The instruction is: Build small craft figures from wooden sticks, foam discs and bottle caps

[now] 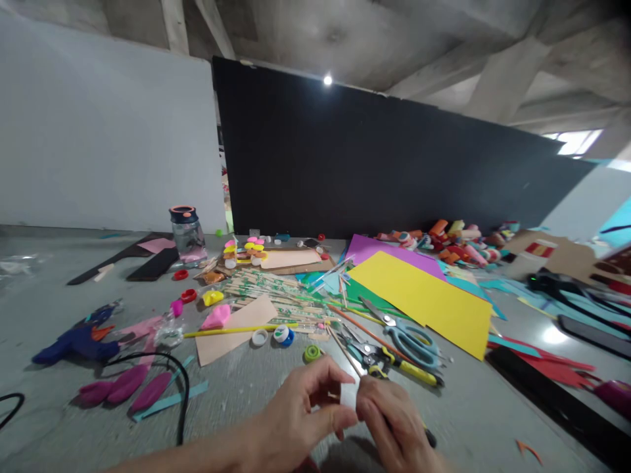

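Near the bottom centre, my left hand point(308, 410) pinches a small white piece point(348, 396) between thumb and fingers. My right hand point(389, 420) is closed against the right side of that piece. A thin dark tool end with a yellow part point(430, 435) sticks out below my right hand; most of it is hidden. Just beyond the hands lie a green roll point(312, 353), a blue and white bottle cap point(283, 336) and pliers with yellow handles point(417, 372).
Blue-handled scissors point(419, 343) and a yellow sheet point(428, 295) lie ahead to the right. Wrapped sticks point(269, 289) cover the middle. A water bottle point(187, 236) stands at the back left. Blue clay point(79, 345) and a black cable point(185, 394) are at the left.
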Available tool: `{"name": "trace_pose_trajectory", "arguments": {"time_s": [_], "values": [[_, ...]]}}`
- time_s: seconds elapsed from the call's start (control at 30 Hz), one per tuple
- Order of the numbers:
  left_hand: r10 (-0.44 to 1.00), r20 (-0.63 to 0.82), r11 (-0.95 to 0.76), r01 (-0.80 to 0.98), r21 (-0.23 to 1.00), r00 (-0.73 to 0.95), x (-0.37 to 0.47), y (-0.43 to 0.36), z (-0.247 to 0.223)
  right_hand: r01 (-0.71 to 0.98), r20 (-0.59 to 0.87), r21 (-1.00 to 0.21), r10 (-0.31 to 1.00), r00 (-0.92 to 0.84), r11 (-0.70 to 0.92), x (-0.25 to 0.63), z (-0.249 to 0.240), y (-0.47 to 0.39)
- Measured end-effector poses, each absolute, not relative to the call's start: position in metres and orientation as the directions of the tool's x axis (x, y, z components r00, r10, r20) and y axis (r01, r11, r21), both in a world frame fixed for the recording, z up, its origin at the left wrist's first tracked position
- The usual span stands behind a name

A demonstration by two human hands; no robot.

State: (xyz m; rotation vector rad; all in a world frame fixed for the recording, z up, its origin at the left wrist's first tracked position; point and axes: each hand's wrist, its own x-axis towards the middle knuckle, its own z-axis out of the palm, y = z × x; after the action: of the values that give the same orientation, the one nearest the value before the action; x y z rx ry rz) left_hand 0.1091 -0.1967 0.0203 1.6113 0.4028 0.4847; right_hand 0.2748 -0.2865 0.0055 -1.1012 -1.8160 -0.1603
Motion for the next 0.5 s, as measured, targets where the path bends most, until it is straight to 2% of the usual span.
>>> {"name": "trace_pose_trajectory", "arguments": {"time_s": [0.03, 0.17, 0.23, 0.37, 0.5], "values": [[0.515, 0.094, -0.119, -0.038, 0.992, 0.852, 0.109, -0.196, 0.021, 0.741, 0.783, -0.345, 0.612, -0.11, 0.576, 0.275, 0.003, -0.286], [0.468, 0.203, -0.394, -0.003, 0.919, 0.86, 0.107, -0.194, 0.034, 0.77, 0.772, -0.385, 0.635, -0.034, 0.509, 0.276, -0.004, -0.285], [0.504, 0.151, -0.315, 0.018, 0.949, 0.851, 0.109, -0.196, 0.039, 0.766, 0.757, -0.395, 0.653, -0.041, 0.506, 0.277, -0.002, -0.286], [0.504, 0.047, 0.04, -0.078, 0.996, 0.863, 0.115, -0.203, 0.035, 0.741, 0.733, -0.374, 0.667, -0.133, 0.558, 0.281, 0.006, -0.288], [0.5, 0.078, 0.11, -0.153, 0.982, 0.863, 0.116, -0.206, 0.033, 0.728, 0.767, -0.298, 0.609, -0.203, 0.618, 0.284, 0.007, -0.289]]}}
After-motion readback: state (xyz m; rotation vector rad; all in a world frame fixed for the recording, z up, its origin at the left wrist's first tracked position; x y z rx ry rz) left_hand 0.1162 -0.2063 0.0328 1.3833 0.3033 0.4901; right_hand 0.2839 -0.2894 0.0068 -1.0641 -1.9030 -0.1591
